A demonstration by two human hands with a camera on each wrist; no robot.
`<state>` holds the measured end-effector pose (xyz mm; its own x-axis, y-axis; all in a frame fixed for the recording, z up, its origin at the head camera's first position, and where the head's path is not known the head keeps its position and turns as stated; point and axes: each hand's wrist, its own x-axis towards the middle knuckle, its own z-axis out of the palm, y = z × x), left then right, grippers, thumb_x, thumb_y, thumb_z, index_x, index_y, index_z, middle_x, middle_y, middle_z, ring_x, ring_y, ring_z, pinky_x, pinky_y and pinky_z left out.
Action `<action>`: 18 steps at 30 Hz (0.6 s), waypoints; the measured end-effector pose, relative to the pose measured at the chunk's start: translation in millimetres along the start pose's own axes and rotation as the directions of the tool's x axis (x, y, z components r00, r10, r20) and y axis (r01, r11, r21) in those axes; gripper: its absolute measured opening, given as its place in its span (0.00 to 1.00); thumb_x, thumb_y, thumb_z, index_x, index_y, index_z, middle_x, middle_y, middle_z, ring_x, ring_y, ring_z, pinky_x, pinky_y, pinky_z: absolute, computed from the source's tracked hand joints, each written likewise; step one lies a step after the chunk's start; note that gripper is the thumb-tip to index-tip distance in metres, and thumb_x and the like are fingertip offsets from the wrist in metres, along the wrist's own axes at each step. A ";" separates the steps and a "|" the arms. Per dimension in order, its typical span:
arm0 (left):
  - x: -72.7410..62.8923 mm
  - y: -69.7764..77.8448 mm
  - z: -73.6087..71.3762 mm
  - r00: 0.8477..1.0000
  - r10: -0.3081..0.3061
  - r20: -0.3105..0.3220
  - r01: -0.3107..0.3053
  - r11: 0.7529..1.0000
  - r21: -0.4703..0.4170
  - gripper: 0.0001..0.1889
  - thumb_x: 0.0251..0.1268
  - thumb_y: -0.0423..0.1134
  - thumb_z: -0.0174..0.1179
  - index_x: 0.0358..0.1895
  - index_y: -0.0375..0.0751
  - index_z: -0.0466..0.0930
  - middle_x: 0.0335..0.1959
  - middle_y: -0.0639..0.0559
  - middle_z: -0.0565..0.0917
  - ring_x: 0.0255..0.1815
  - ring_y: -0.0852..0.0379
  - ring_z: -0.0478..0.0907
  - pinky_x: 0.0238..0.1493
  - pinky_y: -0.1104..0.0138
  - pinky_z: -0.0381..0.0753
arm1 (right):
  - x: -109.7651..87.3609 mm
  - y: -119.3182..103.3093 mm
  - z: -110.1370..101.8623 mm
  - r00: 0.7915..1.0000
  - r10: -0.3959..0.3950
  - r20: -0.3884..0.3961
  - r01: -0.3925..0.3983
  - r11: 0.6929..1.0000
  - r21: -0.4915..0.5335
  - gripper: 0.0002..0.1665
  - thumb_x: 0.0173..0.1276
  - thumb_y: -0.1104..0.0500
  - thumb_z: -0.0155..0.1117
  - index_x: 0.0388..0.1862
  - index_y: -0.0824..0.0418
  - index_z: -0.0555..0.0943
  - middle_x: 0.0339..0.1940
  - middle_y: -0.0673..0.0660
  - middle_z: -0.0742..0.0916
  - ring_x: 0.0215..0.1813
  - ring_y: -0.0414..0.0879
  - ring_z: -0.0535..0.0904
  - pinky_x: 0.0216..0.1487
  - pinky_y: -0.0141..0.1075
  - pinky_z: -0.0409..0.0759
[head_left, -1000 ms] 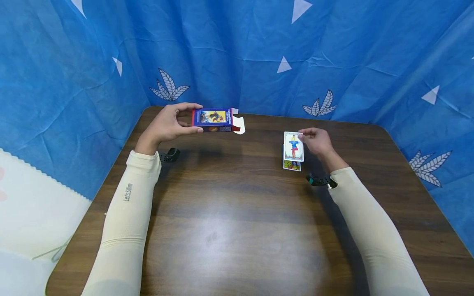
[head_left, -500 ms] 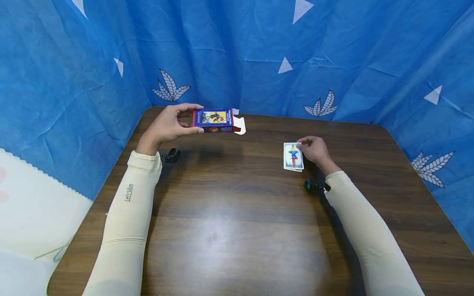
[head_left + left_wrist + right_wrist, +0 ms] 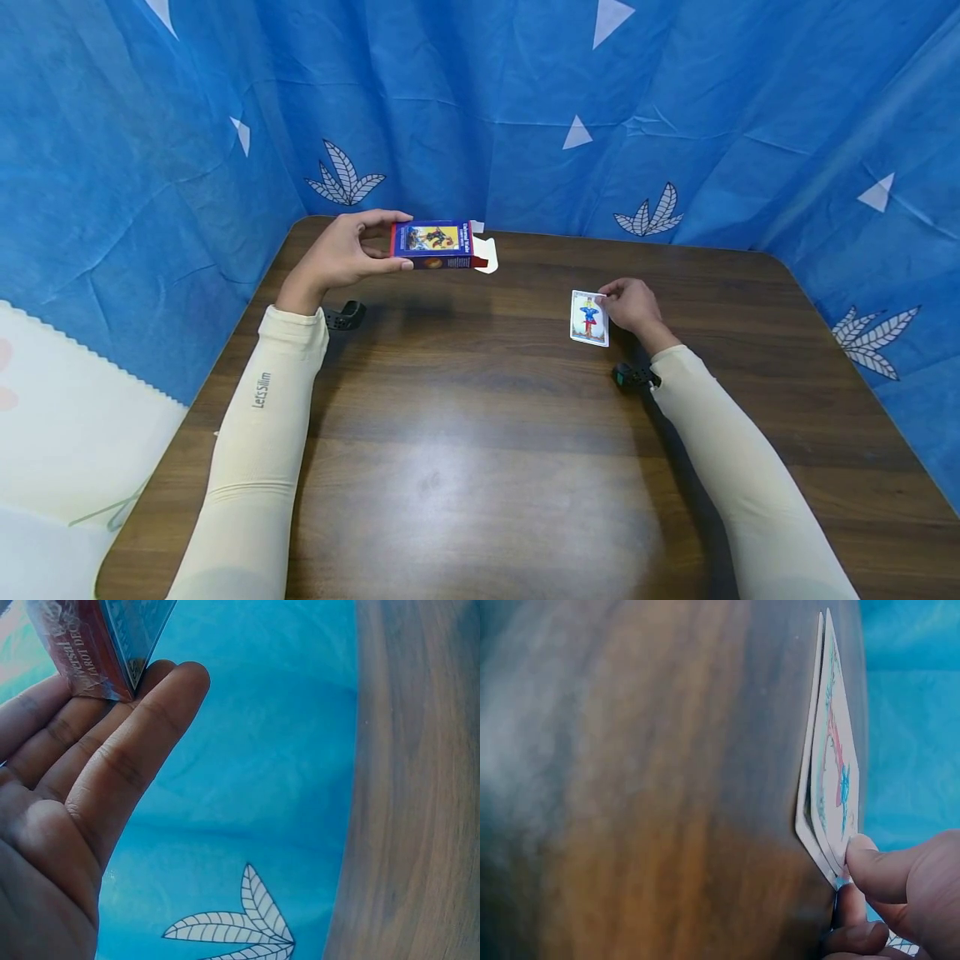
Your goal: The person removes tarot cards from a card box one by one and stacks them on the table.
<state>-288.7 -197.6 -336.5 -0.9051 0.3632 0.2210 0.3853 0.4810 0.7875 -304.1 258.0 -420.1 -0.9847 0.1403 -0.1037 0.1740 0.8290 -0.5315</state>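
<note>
My left hand [image 3: 341, 250] grips the closed end of a blue and red tarot card box [image 3: 431, 239] above the table's far left. The box lies sideways, and its white flap [image 3: 486, 253] hangs open toward the right. In the left wrist view the box's red end [image 3: 82, 652] rests against the fingers. Farther right, my right hand [image 3: 632, 306] pinches the upper right corner of a tarot card [image 3: 589, 317] showing a blue and red figure. The right wrist view reveals another card [image 3: 807, 772] right under this card [image 3: 838, 765], with a thin gap between them.
A brown wooden table [image 3: 465, 433] spreads beneath both arms. Behind it hangs a blue curtain [image 3: 480, 108] with white triangles and leaf prints. White cloth [image 3: 67, 433] hangs beyond the table's left edge.
My right hand has moved down and slightly left with its card, which now covers the lower card in the head view. The left hand and box have stayed put.
</note>
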 end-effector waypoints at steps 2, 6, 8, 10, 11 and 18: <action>-0.2 0.0 -0.1 1.000 -0.001 0.000 0.001 1.000 0.001 0.36 0.52 0.48 0.75 0.66 0.47 0.74 0.62 0.47 0.76 0.56 0.49 0.78 0.56 0.56 0.83 | -0.9 -0.9 0.4 1.000 -0.005 -0.003 0.005 1.000 -0.011 0.17 0.75 0.53 0.57 0.52 0.63 0.81 0.51 0.65 0.82 0.49 0.58 0.73 0.53 0.51 0.72; -0.7 -0.1 -0.2 1.000 -0.003 0.003 0.003 1.000 -0.002 0.36 0.52 0.49 0.75 0.66 0.48 0.74 0.62 0.47 0.76 0.56 0.49 0.78 0.55 0.57 0.83 | -3.3 -1.7 -0.2 1.000 -0.003 0.007 0.003 1.000 -0.004 0.15 0.75 0.56 0.55 0.50 0.64 0.81 0.51 0.65 0.81 0.50 0.58 0.73 0.55 0.51 0.73; -1.0 0.1 -0.1 1.000 -0.002 0.003 0.002 1.000 -0.006 0.36 0.52 0.48 0.75 0.66 0.47 0.74 0.62 0.47 0.76 0.56 0.49 0.78 0.55 0.58 0.84 | -4.7 -2.0 -0.9 1.000 0.005 0.016 -0.005 1.000 0.010 0.14 0.76 0.57 0.54 0.51 0.63 0.81 0.52 0.65 0.81 0.51 0.58 0.72 0.57 0.53 0.73; -1.3 0.5 -0.1 1.000 0.000 0.003 0.000 1.000 -0.009 0.36 0.52 0.48 0.75 0.66 0.47 0.74 0.61 0.47 0.76 0.56 0.49 0.78 0.55 0.58 0.84 | -6.0 -2.5 -1.5 1.000 0.013 0.020 -0.013 1.000 0.027 0.14 0.76 0.57 0.53 0.51 0.63 0.80 0.54 0.65 0.80 0.53 0.59 0.72 0.59 0.54 0.72; -1.4 0.8 -0.2 1.000 0.003 0.003 -0.003 1.000 -0.007 0.36 0.52 0.48 0.75 0.66 0.47 0.74 0.61 0.47 0.76 0.56 0.49 0.78 0.54 0.58 0.84 | -6.5 -2.7 -1.9 1.000 0.015 0.018 -0.015 0.999 0.035 0.14 0.76 0.57 0.53 0.52 0.63 0.80 0.54 0.65 0.80 0.53 0.59 0.72 0.60 0.55 0.72; -1.0 0.6 -0.6 1.000 0.003 0.005 -0.003 1.000 -0.008 0.36 0.52 0.48 0.75 0.66 0.47 0.74 0.61 0.47 0.77 0.56 0.50 0.78 0.54 0.59 0.84 | -13.7 -28.9 -1.2 0.983 -0.170 -0.073 0.178 0.977 0.119 0.15 0.76 0.55 0.54 0.49 0.63 0.81 0.47 0.63 0.82 0.46 0.54 0.73 0.47 0.45 0.74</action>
<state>-287.7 -198.1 -336.0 -0.9029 0.3685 0.2211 0.3869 0.4732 0.7914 -295.6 232.8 -402.3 -0.9981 0.0367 0.0499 -0.0035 0.7706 -0.6373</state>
